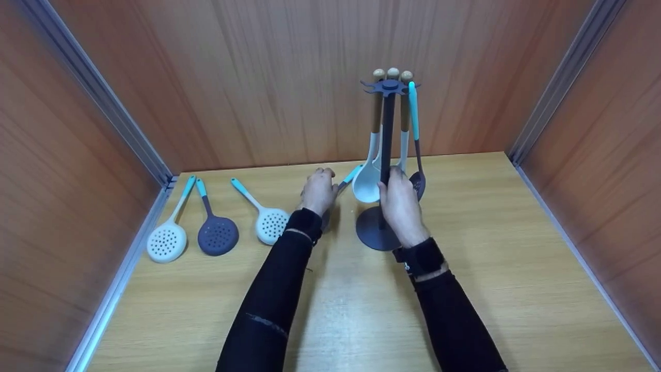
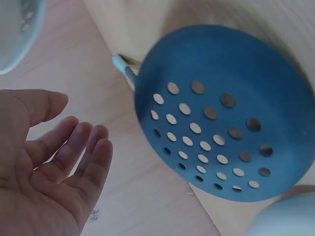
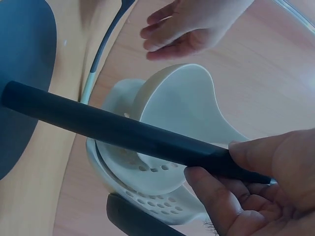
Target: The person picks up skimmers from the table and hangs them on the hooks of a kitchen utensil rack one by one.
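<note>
My right hand (image 1: 402, 209) grips the dark upright pole (image 3: 113, 125) of a utensil stand, thumb on one side and fingers on the other. The stand's round base (image 1: 373, 235) rests on the table. White utensils with wooden handles hang from its hooked top (image 1: 390, 87), among them a ladle (image 1: 365, 183); a dark slotted utensil (image 1: 419, 183) with a turquoise handle hangs at the right. My left hand (image 1: 319, 191) hovers with loosely bent fingers and nothing between them. Beside it is a dark perforated skimmer (image 2: 221, 88), mostly hidden in the head view except its turquoise handle (image 1: 352, 174).
On the table's left lie a white skimmer (image 1: 166, 242), a dark skimmer (image 1: 218, 235) and another white skimmer (image 1: 271, 226), all with turquoise handles. A wooden back wall (image 1: 258, 93) and side walls (image 1: 67, 170) enclose the table.
</note>
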{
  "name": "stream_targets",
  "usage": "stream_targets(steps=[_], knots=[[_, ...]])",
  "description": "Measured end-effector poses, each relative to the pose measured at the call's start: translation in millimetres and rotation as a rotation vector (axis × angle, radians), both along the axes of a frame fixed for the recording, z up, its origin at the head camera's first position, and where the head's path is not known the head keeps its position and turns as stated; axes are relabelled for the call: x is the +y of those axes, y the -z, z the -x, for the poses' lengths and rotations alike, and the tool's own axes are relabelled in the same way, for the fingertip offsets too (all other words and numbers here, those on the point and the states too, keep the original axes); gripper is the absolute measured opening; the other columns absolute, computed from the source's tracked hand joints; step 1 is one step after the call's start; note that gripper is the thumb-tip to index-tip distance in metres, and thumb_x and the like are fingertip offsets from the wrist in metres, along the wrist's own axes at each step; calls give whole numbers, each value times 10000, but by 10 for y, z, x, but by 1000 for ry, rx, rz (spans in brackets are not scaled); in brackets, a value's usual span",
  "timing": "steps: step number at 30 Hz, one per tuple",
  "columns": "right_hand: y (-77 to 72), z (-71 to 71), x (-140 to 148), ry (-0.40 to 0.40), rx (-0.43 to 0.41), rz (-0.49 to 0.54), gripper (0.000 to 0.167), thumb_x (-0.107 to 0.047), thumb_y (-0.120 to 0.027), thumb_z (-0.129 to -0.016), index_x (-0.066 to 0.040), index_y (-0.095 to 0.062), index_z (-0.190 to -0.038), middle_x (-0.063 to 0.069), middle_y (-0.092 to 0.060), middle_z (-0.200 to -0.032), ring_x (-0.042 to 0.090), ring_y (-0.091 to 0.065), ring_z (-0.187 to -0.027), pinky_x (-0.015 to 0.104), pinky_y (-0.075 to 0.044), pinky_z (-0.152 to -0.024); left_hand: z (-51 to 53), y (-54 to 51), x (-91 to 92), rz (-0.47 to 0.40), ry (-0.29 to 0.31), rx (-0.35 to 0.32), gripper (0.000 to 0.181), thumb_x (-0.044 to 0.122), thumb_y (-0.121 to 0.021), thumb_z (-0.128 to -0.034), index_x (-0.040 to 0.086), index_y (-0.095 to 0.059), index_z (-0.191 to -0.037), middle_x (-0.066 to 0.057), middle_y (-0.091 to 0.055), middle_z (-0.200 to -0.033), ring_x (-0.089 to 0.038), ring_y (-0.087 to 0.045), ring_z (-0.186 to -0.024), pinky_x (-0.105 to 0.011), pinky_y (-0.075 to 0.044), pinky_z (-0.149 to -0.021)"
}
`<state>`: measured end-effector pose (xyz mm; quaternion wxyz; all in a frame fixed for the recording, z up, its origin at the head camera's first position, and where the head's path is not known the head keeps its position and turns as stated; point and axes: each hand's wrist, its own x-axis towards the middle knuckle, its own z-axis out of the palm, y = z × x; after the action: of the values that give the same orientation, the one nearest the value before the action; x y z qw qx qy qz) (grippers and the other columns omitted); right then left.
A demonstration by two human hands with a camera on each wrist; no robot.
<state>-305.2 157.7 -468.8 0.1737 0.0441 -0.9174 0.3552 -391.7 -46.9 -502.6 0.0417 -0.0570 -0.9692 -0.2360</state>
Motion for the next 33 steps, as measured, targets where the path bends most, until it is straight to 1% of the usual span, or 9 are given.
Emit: stream_targets(steps=[3, 10, 11, 17, 20, 23, 26, 30, 33], knots=[[-5, -3, 1, -5, -17, 5, 285, -70, -677, -1185, 99, -624, -1408, 300, -746, -1316, 444, -794, -1238, 562, -697, -1010, 55, 76, 7, 80, 14, 3, 297, 160, -782, -1121, 7, -780, -1376, -204, -794, -1345, -434, -779, -1239, -545, -697, -1025], [23, -5, 7, -8, 52, 8, 231, -55, -692, -1170, 116, -640, -1317, 317, -758, -1219, 483, -801, -1146, 607, -678, -944, 881, 1198, -45, 293, -6, 106, 164, 124, -723, -1041, 36, -787, -1164, -206, -812, -1167, -463, -811, -1049, -547, -718, -766], [22, -5, 6, -8, 52, 9, 229, -56, -693, -1170, 113, -640, -1316, 315, -757, -1220, 479, -800, -1146, 606, -678, -944, 935, 1262, -40, 300, -11, 85, 162, 101, -701, -1058, 39, -786, -1181, -208, -809, -1179, -429, -813, -1048, -541, -723, -792], [6, 3, 7, -11, 7, 11, 275, -78, -683, -1183, 108, -637, -1380, 309, -752, -1279, 464, -793, -1197, 589, -682, -982, 872, 1120, 29, 317, -22, -44, 226, 23, -629, -1115, 52, -796, -1265, -194, -814, -1247, -382, -802, -1137, -551, -718, -924], [8, 10, 7, -14, 6, 13, 284, -80, -678, -1186, 109, -634, -1393, 308, -751, -1288, 464, -790, -1209, 584, -681, -996, 889, 1100, 37, 328, -31, -43, 238, 13, -614, -1119, 66, -817, -1230, -181, -829, -1229, -382, -805, -1129, -537, -716, -896], [13, 8, 8, -15, 15, 11, 281, -73, -677, -1185, 112, -631, -1391, 305, -750, -1282, 460, -792, -1208, 580, -685, -993, 736, 910, 65, 360, -34, -46, 226, 10, -643, -1108, 67, -837, -1209, -171, -848, -1229, -379, -829, -1140, -512, -727, -888], [12, 3, 10, -14, 18, 5, 277, -71, -678, -1184, 113, -630, -1386, 304, -750, -1276, 454, -795, -1200, 576, -690, -979, 691, 898, 63, 394, -44, -19, 188, -1, -690, -1078, 64, -848, -1155, -172, -856, -1191, -381, -845, -1091, -501, -735, -828], [6, 1, 11, -12, 7, -1, 272, -77, -670, -1190, 109, -630, -1385, 302, -751, -1278, 446, -799, -1191, 570, -694, -960, 775, 1065, 18, 393, -48, -6, 169, 14, -682, -1084, 66, -834, -1135, -179, -841, -1181, -383, -822, -1059, -524, -722, -813], [13, 2, 12, -13, 5, 4, 268, -78, -668, -1191, 106, -632, -1382, 305, -750, -1277, 449, -800, -1182, 571, -695, -949, 675, 950, -6, 368, -37, -40, 208, 21, -634, -1125, 47, -821, -1214, -197, -829, -1247, -405, -810, -1115, -555, -720, -894]])
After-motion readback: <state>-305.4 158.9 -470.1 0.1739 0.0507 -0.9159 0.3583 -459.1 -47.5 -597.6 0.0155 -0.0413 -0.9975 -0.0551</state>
